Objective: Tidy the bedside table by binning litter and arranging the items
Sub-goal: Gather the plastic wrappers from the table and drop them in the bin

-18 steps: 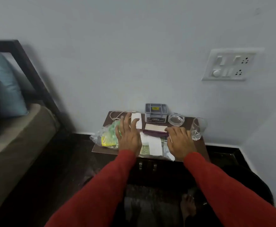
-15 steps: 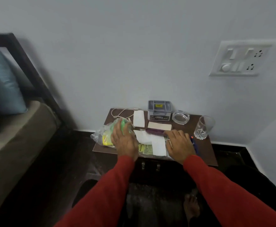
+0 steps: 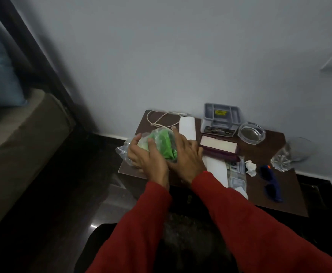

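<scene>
A crumpled clear plastic bag (image 3: 161, 142) with green stuff inside lies at the left end of the brown bedside table (image 3: 291, 196). My left hand (image 3: 147, 156) curls round its left side and my right hand (image 3: 184, 152) presses on its right side, so both hold the bag. To the right lie a white-and-maroon book (image 3: 218, 147), flat white papers (image 3: 218, 170), printed wrappers (image 3: 237, 174), a crumpled white tissue (image 3: 251, 168) and blue sunglasses (image 3: 270, 183).
Along the wall stand a grey compartment box (image 3: 219, 119), a glass ashtray (image 3: 251, 133) and a drinking glass (image 3: 293, 152). A white cord (image 3: 161, 119) and a folded white paper (image 3: 187, 125) lie at the back left. A bed (image 3: 13, 146) is at left.
My right hand has moved left from the papers onto the bag, joining my left hand. The view has swung closer and to the left, revealing the tissue and sunglasses.
</scene>
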A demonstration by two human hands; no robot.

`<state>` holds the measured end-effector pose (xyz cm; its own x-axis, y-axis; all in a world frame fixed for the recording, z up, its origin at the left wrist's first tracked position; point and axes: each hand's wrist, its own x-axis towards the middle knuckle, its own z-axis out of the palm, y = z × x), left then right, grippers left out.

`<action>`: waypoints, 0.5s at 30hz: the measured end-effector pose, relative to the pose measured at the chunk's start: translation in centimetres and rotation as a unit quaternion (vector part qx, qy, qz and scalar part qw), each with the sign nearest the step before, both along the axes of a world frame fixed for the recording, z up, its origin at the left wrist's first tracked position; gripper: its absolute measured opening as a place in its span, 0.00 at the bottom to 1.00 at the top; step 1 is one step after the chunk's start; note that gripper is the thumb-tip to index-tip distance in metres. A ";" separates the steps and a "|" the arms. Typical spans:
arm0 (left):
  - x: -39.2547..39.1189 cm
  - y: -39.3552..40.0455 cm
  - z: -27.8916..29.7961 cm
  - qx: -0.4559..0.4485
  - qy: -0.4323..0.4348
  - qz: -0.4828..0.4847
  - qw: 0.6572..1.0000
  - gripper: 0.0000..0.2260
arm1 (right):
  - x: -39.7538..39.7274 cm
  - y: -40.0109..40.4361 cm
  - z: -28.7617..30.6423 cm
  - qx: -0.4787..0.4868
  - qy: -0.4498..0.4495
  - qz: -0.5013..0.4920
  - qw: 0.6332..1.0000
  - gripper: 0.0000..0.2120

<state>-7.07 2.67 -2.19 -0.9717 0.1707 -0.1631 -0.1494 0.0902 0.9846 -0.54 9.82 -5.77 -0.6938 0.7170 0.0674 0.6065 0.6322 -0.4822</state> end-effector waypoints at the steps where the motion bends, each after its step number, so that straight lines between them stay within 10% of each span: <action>1: -0.5 -0.1 0.0 -0.007 -0.011 -0.002 1.000 0.13 | -0.7 0.2 -0.1 -0.011 0.000 -0.001 1.000 0.46; 8: -3.1 -1.2 0.3 -0.026 -0.048 0.077 0.996 0.20 | -2.6 0.6 0.3 -0.098 0.178 -0.018 0.979 0.20; 15: -3.2 -1.1 0.8 0.104 -0.214 0.117 0.964 0.43 | -1.3 -0.3 5.3 -0.130 0.330 -0.034 0.935 0.16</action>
